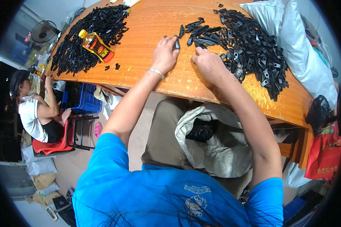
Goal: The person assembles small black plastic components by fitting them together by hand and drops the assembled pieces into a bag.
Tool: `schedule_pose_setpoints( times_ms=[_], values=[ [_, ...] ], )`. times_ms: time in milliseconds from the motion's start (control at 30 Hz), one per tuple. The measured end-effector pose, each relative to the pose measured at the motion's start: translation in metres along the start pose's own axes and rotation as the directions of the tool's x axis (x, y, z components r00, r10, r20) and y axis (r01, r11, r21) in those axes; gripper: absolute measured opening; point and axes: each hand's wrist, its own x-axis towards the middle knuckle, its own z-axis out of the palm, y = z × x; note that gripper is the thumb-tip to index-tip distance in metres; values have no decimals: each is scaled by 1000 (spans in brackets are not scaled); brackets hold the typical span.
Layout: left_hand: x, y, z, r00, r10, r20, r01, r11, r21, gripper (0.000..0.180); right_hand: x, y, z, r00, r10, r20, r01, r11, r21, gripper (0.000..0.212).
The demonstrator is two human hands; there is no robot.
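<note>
My left hand (165,56) rests on the wooden table (140,56), its fingers closed on a small black plastic piece (177,44). To its right, my right hand (209,65) has its fingers curled on another black plastic piece (200,45) at the near edge of some scattered parts. Beyond and to the right spreads a big heap of black plastic parts (250,49), some with a rectangular slot. Part of what each hand grips is hidden by the fingers.
A heap of smaller black parts (98,22) lies at the left, with a yellow-capped bottle (96,47) by it. An open white woven sack (223,151) is at my lap. White sacks (295,49) lean at the right. A person (38,109) sits at the left.
</note>
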Motion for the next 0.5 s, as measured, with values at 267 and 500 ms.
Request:
schedule_pose_setpoints(
  times_ms=[267, 500],
  values=[
    [-48, 66, -21, 987, 161, 7, -151, 938, -314, 58, -53, -2, -21, 953, 276, -129, -215, 909, 356, 25],
    [-55, 62, -31, 985, 146, -96, -154, 985, -79, 30, -91, -26, -17, 869, 445, -217, -246, 768, 592, 19]
  ],
)
